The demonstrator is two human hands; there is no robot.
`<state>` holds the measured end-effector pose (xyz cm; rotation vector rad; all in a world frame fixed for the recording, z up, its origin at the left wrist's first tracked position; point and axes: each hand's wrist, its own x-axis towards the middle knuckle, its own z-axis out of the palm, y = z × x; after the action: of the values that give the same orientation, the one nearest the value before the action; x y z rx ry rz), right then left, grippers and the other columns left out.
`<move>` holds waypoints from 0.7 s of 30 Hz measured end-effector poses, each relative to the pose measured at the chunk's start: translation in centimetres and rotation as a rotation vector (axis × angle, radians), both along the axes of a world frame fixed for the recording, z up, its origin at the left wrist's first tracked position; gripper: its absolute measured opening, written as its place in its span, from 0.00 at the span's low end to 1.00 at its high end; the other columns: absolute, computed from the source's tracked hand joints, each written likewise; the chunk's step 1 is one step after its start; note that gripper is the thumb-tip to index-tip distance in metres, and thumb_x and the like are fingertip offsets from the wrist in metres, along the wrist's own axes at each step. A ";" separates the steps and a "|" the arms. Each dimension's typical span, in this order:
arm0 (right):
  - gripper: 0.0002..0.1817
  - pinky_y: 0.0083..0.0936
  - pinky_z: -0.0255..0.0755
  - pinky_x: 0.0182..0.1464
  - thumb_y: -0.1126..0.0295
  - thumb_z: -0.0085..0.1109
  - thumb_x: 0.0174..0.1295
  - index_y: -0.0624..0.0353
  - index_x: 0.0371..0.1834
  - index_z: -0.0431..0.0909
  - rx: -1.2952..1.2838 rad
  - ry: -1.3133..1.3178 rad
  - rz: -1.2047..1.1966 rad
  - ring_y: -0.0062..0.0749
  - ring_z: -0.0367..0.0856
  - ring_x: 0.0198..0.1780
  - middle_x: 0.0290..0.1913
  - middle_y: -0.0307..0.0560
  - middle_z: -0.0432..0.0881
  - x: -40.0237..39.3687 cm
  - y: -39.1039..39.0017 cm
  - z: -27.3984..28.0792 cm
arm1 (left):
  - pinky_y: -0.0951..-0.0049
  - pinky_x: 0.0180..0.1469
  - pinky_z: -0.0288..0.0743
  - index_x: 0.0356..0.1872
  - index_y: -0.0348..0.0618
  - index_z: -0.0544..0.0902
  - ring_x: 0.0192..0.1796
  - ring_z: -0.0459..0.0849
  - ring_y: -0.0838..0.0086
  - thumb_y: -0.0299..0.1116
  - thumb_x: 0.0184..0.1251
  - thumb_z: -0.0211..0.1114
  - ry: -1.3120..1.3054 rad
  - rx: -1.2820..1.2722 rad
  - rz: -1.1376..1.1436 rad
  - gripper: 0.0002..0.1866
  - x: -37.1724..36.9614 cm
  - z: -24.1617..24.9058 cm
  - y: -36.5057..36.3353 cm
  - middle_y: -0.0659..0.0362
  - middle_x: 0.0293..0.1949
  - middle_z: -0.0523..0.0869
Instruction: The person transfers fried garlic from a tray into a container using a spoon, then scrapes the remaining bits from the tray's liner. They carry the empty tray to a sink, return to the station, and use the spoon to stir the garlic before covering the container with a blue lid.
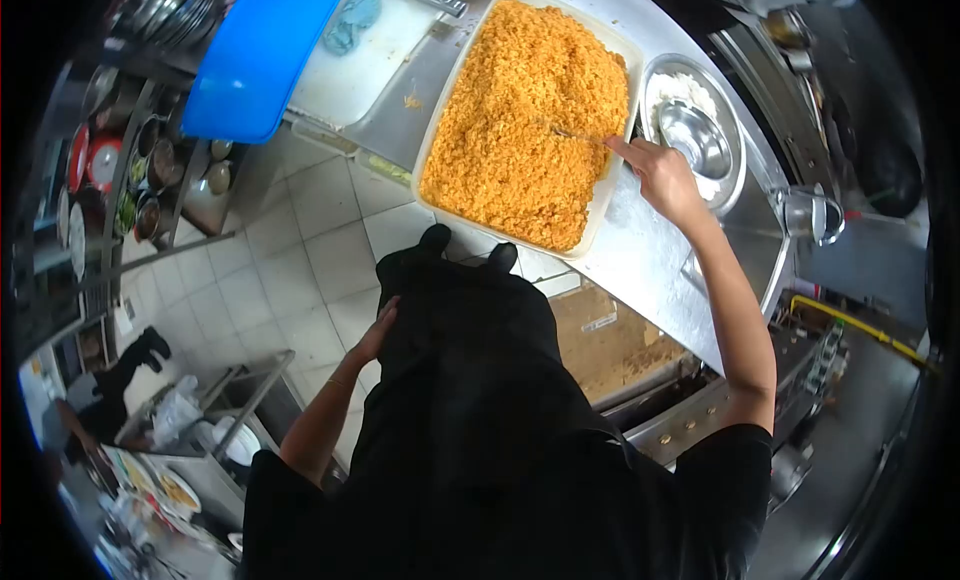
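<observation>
The right hand (pixel 660 175) pinches a metal utensil (pixel 575 133) in its fingers, sunk in orange rice (pixel 510 120) inside the tub (pixel 606 194); the left hand (pixel 376 332), body-side of the tub, has loosely straight fingers. Apparently stirring — gentle strokes beside the tub's rim should limit spills

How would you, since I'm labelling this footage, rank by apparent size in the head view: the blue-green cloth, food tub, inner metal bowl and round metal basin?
1. Food tub
2. Round metal basin
3. Inner metal bowl
4. Blue-green cloth, crumpled
</observation>
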<state>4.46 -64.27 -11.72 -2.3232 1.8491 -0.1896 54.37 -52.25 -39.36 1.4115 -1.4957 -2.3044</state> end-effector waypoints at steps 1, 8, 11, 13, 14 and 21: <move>0.32 0.35 0.73 0.30 0.89 0.48 0.39 0.55 0.52 0.78 0.039 0.032 0.031 0.45 0.78 0.27 0.30 0.52 0.78 -0.3 0.4 0.2 | 0.70 0.73 0.37 0.70 0.40 0.51 0.74 0.44 0.66 0.59 0.71 0.37 -0.013 -0.006 0.098 0.38 -0.8 0.7 1.8 0.52 0.72 0.50; 0.36 0.34 0.74 0.30 0.88 0.48 0.37 0.52 0.56 0.76 0.026 0.029 0.215 0.44 0.77 0.26 0.32 0.48 0.76 -1.5 3.9 -0.9 | 0.70 0.72 0.39 0.69 0.41 0.55 0.74 0.44 0.65 0.53 0.72 0.39 -0.024 -0.466 0.314 0.33 -5.0 -0.6 11.6 0.53 0.72 0.51; 0.35 0.35 0.73 0.29 0.88 0.48 0.38 0.52 0.55 0.76 0.043 0.013 0.229 0.43 0.76 0.25 0.27 0.48 0.73 -1.4 5.1 -0.6 | 0.70 0.72 0.39 0.69 0.41 0.57 0.75 0.44 0.65 0.52 0.73 0.38 -0.146 -0.393 0.421 0.31 -6.9 0.3 12.8 0.53 0.72 0.51; 0.34 0.35 0.72 0.29 0.88 0.48 0.39 0.52 0.55 0.76 0.014 -0.057 0.245 0.43 0.76 0.25 0.26 0.48 0.73 -1.3 5.2 0.4 | 0.68 0.72 0.43 0.69 0.40 0.56 0.73 0.48 0.64 0.47 0.73 0.39 -0.198 -0.288 0.519 0.29 -8.2 3.2 11.5 0.50 0.71 0.53; 0.34 0.35 0.72 0.29 0.88 0.48 0.39 0.52 0.55 0.76 0.015 -0.055 0.255 0.43 0.76 0.25 0.26 0.48 0.73 -1.3 5.1 0.8 | 0.66 0.71 0.46 0.69 0.39 0.55 0.72 0.53 0.63 0.43 0.74 0.40 -0.242 -0.184 0.606 0.28 -8.6 4.0 11.0 0.48 0.70 0.56; 0.29 0.36 0.71 0.31 0.89 0.47 0.42 0.60 0.51 0.77 -0.045 -0.165 -0.042 0.46 0.76 0.24 0.23 0.56 0.74 1.9 2.2 0.5 | 0.72 0.56 0.70 0.67 0.33 0.58 0.56 0.77 0.64 0.38 0.69 0.52 -0.393 -0.152 0.392 0.29 -2.0 -5.4 14.1 0.44 0.53 0.78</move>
<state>6.36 -62.11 -11.21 -2.2242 1.8311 -0.4196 52.41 -38.14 -44.72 1.9816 -1.2844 -1.7195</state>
